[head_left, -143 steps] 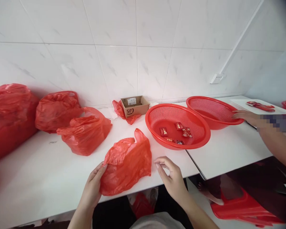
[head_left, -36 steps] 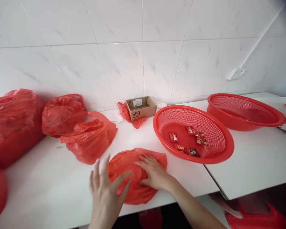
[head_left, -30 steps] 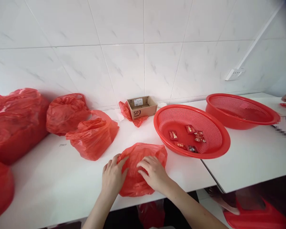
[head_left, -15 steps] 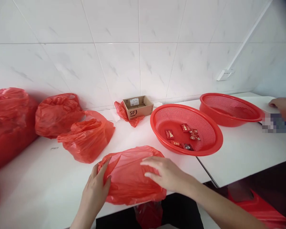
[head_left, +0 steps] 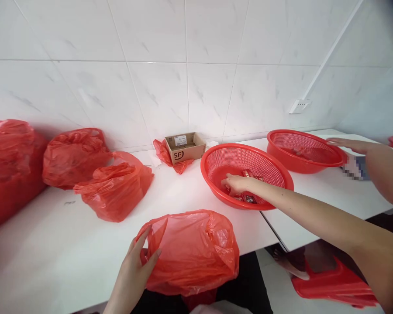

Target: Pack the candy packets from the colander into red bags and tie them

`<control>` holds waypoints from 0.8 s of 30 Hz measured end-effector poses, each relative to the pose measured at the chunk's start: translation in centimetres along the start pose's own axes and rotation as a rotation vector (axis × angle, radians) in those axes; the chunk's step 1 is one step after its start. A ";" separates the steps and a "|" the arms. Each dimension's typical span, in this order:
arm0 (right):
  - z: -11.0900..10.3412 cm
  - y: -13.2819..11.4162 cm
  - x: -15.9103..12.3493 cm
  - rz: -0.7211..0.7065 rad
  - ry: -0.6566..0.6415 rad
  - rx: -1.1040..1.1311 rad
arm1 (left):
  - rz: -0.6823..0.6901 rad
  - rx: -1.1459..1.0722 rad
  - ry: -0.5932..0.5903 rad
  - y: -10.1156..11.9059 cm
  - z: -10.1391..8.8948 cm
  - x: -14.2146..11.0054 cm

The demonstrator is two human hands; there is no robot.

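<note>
A red plastic bag (head_left: 186,257) stands with its mouth open at the table's front edge. My left hand (head_left: 134,266) holds its left side, thumb and fingers apart at the rim. Inside a red perforated basket (head_left: 212,159), my right hand (head_left: 237,184) reaches down with bent fingers closed at a small red packet (head_left: 227,188); the fingertips are partly hidden. Other small packets (head_left: 249,198) lie on the basket floor beside and beneath my wrist, one showing a dark print.
Full red bags (head_left: 118,192) line the left side. By the wall sits an open cardboard box (head_left: 188,152) on red plastic. A second red basket (head_left: 291,163) stands right, near another person's hand (head_left: 350,144). Below is a red stool (head_left: 334,283).
My right hand has left the bag's right side and reached into the basket among the packets. My left hand stays at the bag. The other person's arm has come further into view.
</note>
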State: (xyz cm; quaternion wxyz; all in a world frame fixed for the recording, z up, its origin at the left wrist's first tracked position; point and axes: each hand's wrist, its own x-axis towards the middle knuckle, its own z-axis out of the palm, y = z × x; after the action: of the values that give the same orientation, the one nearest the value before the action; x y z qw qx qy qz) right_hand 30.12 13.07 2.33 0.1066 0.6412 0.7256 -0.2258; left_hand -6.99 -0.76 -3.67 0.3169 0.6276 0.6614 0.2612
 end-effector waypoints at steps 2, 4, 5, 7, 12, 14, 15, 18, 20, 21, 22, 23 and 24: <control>0.0 0.4 0.2 -0.009 0.012 -0.003 | -0.004 -0.027 0.017 0.2 -0.1 -0.1; -0.6 0.7 0.2 -0.021 0.046 0.001 | -0.008 -0.060 0.040 0.4 -0.2 -0.2; -1.0 0.9 0.2 -0.028 0.074 0.004 | -0.015 -0.075 0.049 0.4 -0.2 -0.2; -1.9 1.3 -0.2 -0.039 0.133 0.008 | -0.032 -0.097 0.056 0.3 -0.2 -0.2; -1.8 1.5 -1.4 0.023 0.059 -0.039 | -0.040 -0.095 0.061 0.2 -0.2 -0.2; -1.0 1.4 -1.7 0.065 0.008 -0.065 | -0.051 -0.098 0.075 0.7 -0.1 -0.2; -0.7 1.4 -1.7 0.078 -0.001 -0.073 | -0.059 -0.104 0.079 1.1 0.0 -0.2; -0.1 1.6 -1.4 0.095 0.015 -0.083 | -0.076 -0.147 0.086 2.2 0.3 -0.2; -0.1 1.8 -1.0 0.116 0.047 -0.082 | -0.082 -0.177 0.101 2.7 0.5 -0.2; -0.2 1.8 -0.9 0.128 0.062 -0.077 | -0.086 -0.186 0.110 2.8 0.5 -0.2; -0.2 1.8 -0.8 0.141 0.075 -0.070 | -0.092 -0.190 0.116 2.9 0.6 -0.1; -0.2 1.7 -0.7 0.155 0.084 -0.060 | -0.099 -0.191 0.122 2.9 0.6 -0.1; -0.2 1.6 -0.7 0.168 0.088 -0.049 | -0.103 -0.193 0.128 2.9 0.7 0.0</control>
State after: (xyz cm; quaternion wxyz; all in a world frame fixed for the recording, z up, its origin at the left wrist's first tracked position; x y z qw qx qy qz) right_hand 31.78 12.69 2.48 0.1091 0.7064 0.6784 -0.1698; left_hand -4.55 -0.61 -1.97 0.3461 0.5415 0.6835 0.3462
